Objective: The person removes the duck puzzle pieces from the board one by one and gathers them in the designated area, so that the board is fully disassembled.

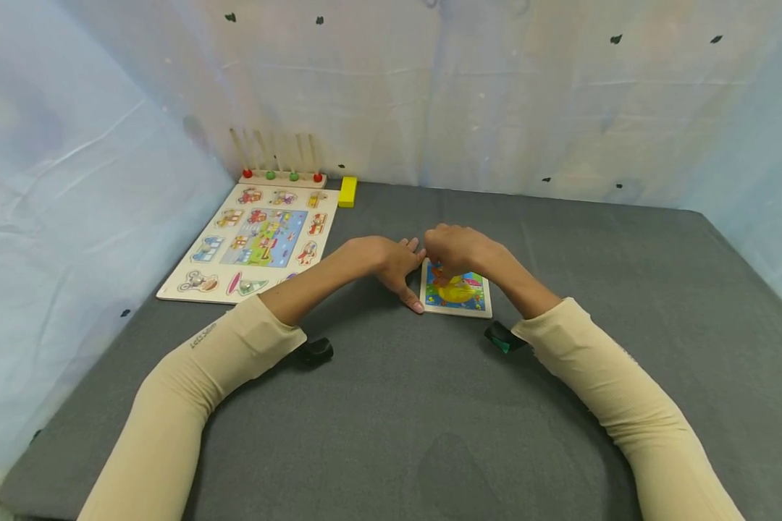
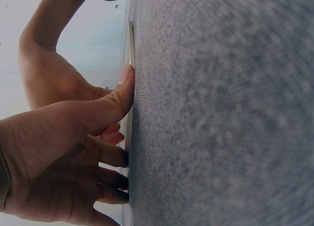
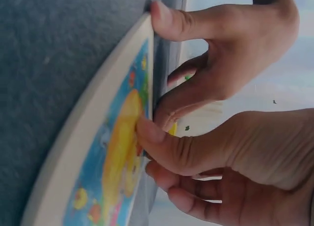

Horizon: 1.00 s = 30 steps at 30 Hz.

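A small square jigsaw puzzle (image 1: 457,291) with a pale wooden frame and a yellow figure on blue lies flat on the grey table. At its left side is my left hand (image 1: 399,269), its thumb touching the near left corner and its fingers spread on the cloth. Over the upper left of the picture, my right hand (image 1: 457,248) has its fingers curled and its thumb down on the yellow figure. It seems to pinch a puzzle piece there, mostly hidden by the fingers. In the right wrist view, the right thumb (image 3: 159,138) meets the puzzle surface (image 3: 115,152).
A large wooden peg puzzle board (image 1: 218,278) lies at the back left. Behind it stands a rack of wooden pegs (image 1: 283,179) with red and green beads. Beside these lies a yellow block (image 1: 347,192). A pale curtain (image 1: 482,94) hangs behind the grey table (image 1: 391,420).
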Tool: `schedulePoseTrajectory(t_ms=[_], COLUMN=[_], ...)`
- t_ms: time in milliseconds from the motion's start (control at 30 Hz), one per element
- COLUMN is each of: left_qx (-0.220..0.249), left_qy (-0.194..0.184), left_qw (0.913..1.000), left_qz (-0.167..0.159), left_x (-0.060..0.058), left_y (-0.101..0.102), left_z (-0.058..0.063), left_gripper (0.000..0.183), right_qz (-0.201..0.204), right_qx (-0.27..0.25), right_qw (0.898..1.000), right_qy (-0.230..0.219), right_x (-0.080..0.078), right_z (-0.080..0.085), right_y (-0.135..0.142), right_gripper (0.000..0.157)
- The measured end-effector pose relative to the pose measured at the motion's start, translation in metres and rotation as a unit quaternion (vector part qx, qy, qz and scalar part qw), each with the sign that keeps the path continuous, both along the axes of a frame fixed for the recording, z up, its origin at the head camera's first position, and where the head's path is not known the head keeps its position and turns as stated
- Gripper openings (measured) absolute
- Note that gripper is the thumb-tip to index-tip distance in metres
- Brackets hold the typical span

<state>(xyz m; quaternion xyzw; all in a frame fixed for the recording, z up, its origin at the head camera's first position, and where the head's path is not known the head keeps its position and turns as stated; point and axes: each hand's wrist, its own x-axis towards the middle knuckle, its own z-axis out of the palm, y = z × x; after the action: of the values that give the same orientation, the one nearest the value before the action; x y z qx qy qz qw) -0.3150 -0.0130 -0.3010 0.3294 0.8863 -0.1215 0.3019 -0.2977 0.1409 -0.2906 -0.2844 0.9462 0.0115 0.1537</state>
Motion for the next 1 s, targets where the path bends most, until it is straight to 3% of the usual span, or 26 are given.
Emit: schedulePoseTrajectory(t_ms=[100, 333, 533, 800, 1000], left_qx=[0.002, -0.005, -0.009, -0.009, -0.004], left_qy=[-0.002, 0.002, 0.002, 0.004, 0.003], left_qw=[1.0000, 1.0000, 0.9999, 0.9999, 1.0000], left_qz=[0.002, -0.003, -0.006, -0.002, -0.002], left_x=[0.000, 0.001, 0.001, 0.001, 0.002], left_y=[-0.001, -0.001, -0.001, 0.000, -0.001], left_z=[0.000, 0.001, 0.001, 0.001, 0.001], left_gripper=[0.125, 0.123, 0.122, 0.123, 0.123], right_qz=[0.000, 0.031, -0.006, -0.018, -0.021], right_qx=[-0.003, -0.040, -0.025, 0.005, 0.016], right_qw=[1.000, 0.998, 0.999, 1.000, 1.000], right_qy=[-0.004, -0.046, -0.029, -0.015, -0.012], right_x=[-0.003, -0.010, -0.007, 0.003, 0.001], right_z=[-0.003, -0.005, -0.002, 0.002, -0.002], right_y=[0.002, 0.007, 0.005, -0.002, -0.002], right_gripper=[0.035, 0.016, 0.025, 0.037, 0.047])
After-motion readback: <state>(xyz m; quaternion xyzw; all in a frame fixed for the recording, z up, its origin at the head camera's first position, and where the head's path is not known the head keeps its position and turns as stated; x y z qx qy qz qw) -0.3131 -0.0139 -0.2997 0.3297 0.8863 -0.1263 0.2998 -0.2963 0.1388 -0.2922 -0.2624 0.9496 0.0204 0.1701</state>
